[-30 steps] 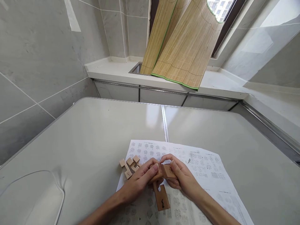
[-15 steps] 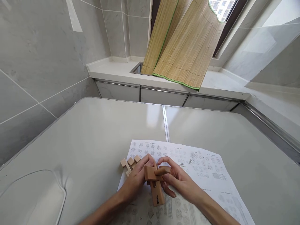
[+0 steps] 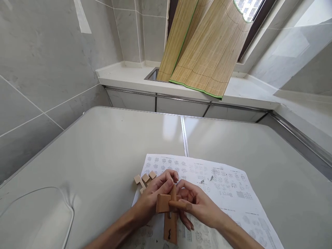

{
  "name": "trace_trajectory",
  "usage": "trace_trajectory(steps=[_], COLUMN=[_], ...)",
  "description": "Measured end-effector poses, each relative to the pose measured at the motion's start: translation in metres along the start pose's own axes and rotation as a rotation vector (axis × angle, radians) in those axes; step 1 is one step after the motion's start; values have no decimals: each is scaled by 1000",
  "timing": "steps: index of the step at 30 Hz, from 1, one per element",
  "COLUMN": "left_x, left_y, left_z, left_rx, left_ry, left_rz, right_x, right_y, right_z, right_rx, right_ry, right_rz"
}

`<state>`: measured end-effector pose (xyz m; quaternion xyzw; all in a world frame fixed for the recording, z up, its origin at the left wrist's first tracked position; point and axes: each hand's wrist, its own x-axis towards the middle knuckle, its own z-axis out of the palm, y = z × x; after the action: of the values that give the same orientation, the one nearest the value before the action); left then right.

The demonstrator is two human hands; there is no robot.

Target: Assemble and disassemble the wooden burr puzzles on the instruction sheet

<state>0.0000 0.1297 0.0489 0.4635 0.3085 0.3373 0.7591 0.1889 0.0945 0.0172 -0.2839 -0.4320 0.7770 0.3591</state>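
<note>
Landmark = printed sheet (image 3: 259,193). Brown wooden pieces (image 3: 164,203), crossed, held above the sheet's near left part. One bar points down toward the sheet's near edge, dark squiggle mark at its lower end; a chunky block sits crosswise left, a narrower bar points right. Left hand (image 3: 153,199) over the sheet's left side, fingers narrow, holding the upper left of the pieces. Right hand (image 3: 203,204) over the sheet's middle, thumb at the tip of the right-pointing bar, index curled in behind, lower fingers looser; exact contact there hidden. Pale wooden blocks (image 3: 145,178) bunched at the sheet's left edge, just beyond the left hand, partly covered by it. Sheet has rows of small printed diagrams, lies on the pale worktop (image 3: 111,155). White cable (image 3: 68,205) well left of sheet. Pale seam strip (image 3: 184,135) runs away from the sheet's far edge. Bamboo mat (image 3: 207,55) hangs well beyond the sheet.
</note>
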Motion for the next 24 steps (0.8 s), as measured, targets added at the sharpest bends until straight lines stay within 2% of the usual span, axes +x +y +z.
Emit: trace_trajectory(steps=[9, 15, 21, 24], left_x=[1, 2, 5, 6], left_y=[6, 5, 8, 7], left_z=[-6, -8, -7, -5], left_rx=[-72, -67, 12, -30], left_ry=[-195, -223, -231, -137], left_rz=[-70, -103, -171, -235], right_x=[-7, -7, -4, -4], right_y=[10, 4, -6, -1], right_z=[-9, -3, 7, 1], right_rx=[-37, -21, 14, 141], right_ry=[-77, -131, -301, -293], right_rz=[78, 144, 212, 141])
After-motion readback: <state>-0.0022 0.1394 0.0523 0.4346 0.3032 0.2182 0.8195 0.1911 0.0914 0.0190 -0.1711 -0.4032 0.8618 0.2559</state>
